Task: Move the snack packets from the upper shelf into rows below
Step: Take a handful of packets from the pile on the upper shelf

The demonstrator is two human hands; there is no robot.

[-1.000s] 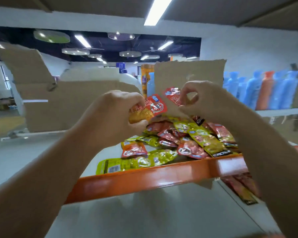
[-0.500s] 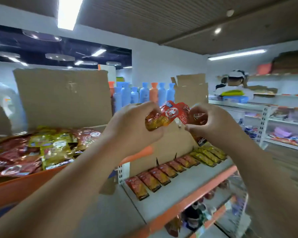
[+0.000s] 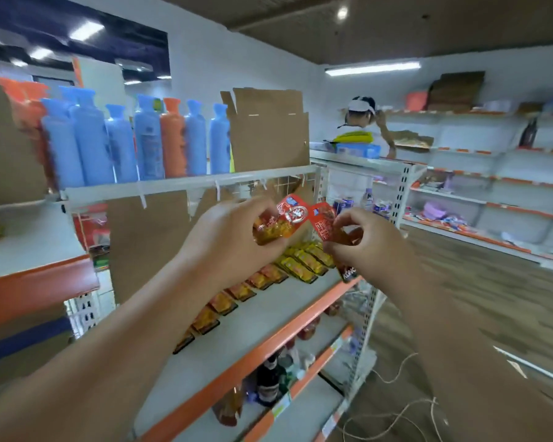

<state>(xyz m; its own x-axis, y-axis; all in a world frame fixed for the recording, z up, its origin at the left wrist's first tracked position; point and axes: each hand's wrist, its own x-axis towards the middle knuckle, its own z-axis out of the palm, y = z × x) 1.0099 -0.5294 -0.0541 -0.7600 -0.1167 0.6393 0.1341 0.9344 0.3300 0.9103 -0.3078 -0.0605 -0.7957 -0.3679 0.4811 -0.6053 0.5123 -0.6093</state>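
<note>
Below, orange-edged shelf (image 3: 253, 323) (wood floor (image 3: 492, 282) beside).

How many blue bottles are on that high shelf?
6 blue bottles in one row: four left of the orange bottle, two right of it. More may hide behind the cardboard.

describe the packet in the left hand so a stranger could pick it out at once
Find the white shelf with the orange front edge, where a row of packets lies. Two hands are raised before it, and the left hand grips a red packet. Unlike the darker packet the right hand pinches, it shows a round white emblem and yellow contents.
</note>
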